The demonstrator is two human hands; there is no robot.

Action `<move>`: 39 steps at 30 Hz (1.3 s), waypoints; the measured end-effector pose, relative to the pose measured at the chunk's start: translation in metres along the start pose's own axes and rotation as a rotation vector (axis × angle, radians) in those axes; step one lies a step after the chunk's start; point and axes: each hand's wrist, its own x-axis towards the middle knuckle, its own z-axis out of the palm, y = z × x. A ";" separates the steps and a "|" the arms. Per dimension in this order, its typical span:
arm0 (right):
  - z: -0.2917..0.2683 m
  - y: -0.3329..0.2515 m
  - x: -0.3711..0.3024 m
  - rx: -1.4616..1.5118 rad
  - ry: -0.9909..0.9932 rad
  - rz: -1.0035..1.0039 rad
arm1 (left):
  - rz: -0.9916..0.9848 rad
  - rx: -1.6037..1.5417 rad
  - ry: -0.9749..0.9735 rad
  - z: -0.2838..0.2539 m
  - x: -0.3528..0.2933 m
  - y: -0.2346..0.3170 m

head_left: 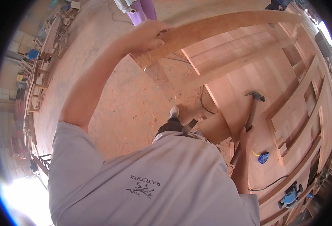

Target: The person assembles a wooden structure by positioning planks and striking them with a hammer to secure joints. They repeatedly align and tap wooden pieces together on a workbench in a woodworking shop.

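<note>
My left hand is raised at the upper left of centre, its fingers wrapped round the near end of a long wooden plank. The plank runs up and away to the far right above a large wooden panel. Lower on the right, my right hand grips a claw hammer by its handle. The hammer's metal head points away from me over the panel, and the handle's butt shows behind my wrist. A blue tape measure, with a bit of yellow tape out, lies to the right of that hand.
Slatted wooden frames lie along the right side. A blue power tool stands at the lower right. Dark cable trails over the dusty floor. Another person in purple trousers stands at the far side; wood is stacked along the left.
</note>
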 end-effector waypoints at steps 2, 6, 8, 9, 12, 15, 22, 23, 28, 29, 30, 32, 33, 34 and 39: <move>0.005 0.008 0.000 0.003 0.012 0.021 | -0.013 -0.082 0.036 0.011 -0.004 0.001; -0.003 -0.013 -0.007 -0.069 0.002 0.008 | -0.183 -0.315 0.002 0.033 -0.029 -0.008; 0.002 -0.011 -0.006 -0.035 0.017 0.019 | -0.227 -0.466 0.012 0.044 -0.030 -0.007; 0.002 -0.010 -0.008 -0.002 0.033 0.028 | -0.242 -0.536 0.028 0.049 -0.033 0.000; -0.006 -0.018 -0.011 0.019 -0.018 0.022 | -0.309 -0.623 -0.033 0.041 -0.030 0.009; -0.004 -0.016 -0.010 0.049 -0.031 0.007 | -0.355 -0.640 -0.082 0.037 -0.031 0.011; -0.010 -0.016 -0.016 0.168 0.003 0.045 | -0.363 -0.632 -0.087 0.040 -0.029 0.008; -0.013 -0.014 -0.019 0.142 -0.069 0.072 | -0.362 -0.586 -0.116 0.040 -0.029 0.008; -0.028 -0.017 -0.018 -0.006 0.015 0.058 | -0.284 -0.505 -0.060 0.055 -0.033 -0.003; -0.022 -0.012 -0.015 -0.011 0.056 0.036 | -0.369 -0.484 -0.086 0.060 -0.039 -0.013; -0.025 -0.008 -0.014 0.006 0.078 0.067 | -0.456 -0.690 -0.070 0.066 -0.036 -0.004; -0.031 -0.008 -0.015 0.039 0.069 0.101 | -0.511 -0.745 -0.039 0.072 -0.038 -0.002; -0.032 -0.010 -0.015 0.025 0.060 0.112 | -0.534 -0.761 -0.031 0.075 -0.044 -0.006; -0.036 -0.010 -0.016 0.012 0.053 0.132 | -0.552 -0.777 -0.030 0.078 -0.042 -0.011; -0.048 -0.027 -0.039 0.042 0.216 -0.098 | -0.612 -0.852 0.008 0.109 -0.046 -0.045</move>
